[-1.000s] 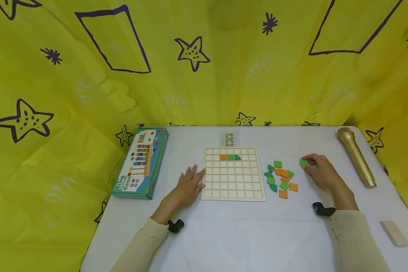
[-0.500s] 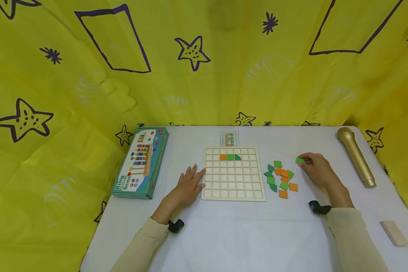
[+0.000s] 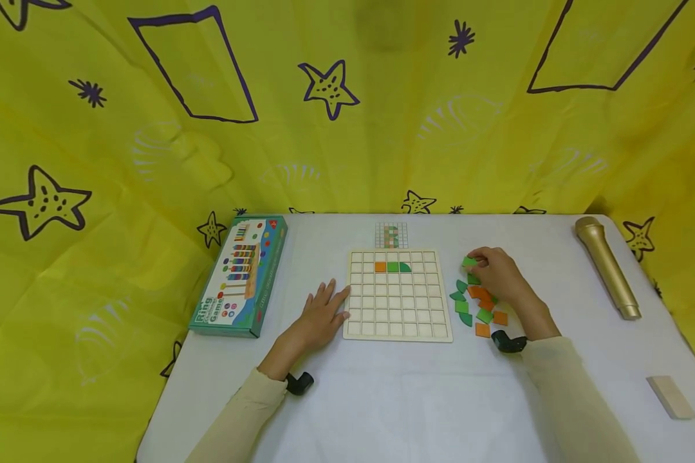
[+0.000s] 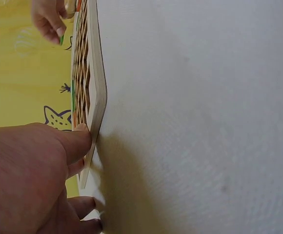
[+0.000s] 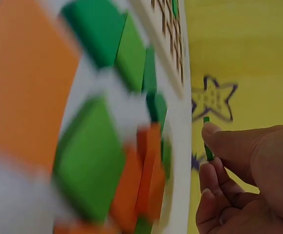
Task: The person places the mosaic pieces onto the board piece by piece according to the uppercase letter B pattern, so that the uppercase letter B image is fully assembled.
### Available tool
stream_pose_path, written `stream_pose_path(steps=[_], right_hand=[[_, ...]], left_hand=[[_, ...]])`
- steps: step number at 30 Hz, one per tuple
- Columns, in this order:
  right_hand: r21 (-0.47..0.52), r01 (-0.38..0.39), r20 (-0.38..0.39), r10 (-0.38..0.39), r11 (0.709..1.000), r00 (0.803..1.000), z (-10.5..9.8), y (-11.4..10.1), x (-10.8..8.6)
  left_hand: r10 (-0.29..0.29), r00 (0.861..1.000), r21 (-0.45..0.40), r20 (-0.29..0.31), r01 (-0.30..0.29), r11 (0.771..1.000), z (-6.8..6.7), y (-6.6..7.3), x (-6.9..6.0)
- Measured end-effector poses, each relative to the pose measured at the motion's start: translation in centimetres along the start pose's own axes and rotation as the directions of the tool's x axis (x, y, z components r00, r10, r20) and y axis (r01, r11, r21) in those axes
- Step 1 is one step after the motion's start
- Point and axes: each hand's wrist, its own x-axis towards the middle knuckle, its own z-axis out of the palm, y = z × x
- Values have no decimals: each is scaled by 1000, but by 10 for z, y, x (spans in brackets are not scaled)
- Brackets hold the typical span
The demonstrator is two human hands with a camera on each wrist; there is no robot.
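Right hand: pinches a green square tile over the pile's far end; a thin-edge grip could slip
Loose tiles: low fingers might scatter them
Left hand: spread, touching the wooden grid board; a nudge could shift it
Since earlier: right hand moved leftward; board unchanged

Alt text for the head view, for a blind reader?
A green tile is pinched in the grip of a person's right hand, by loose orange and green pieces. The left hand touches a grid board holding three pieces, on a white table before a yellow backdrop.
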Motion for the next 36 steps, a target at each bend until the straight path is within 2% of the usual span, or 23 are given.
stream_pose_path(steps=[4,7,12,17,22,28,36], right_hand=[[24,43,37,-44,999,998,21,-24,9],[27,106,61,-107,994,992,40,-39,14],[37,214,117,-217,976,969,70,-63,18],[45,247,148,-251,968,957,92,-78,22],[59,269,143,-275,961,951,107,-88,27],[-16,301,114,-297,954,948,116,-96,30],[-77,328,119,-318,942,941,120,-104,27]], left_hand=[[-1,1000,1,3,1,1000,0,-1,1],[1,1000,2,1,-1,1000,1,-1,2],[5,1000,-1,5,-5,1000,1,-1,2],[7,1000,-3,4,-7,1000,1,0,3],[6,1000,-3,-1,-6,1000,1,0,2],[5,1000,-2,0,-5,1000,1,0,2],[-3,1000,1,-8,3,1000,1,0,0]])
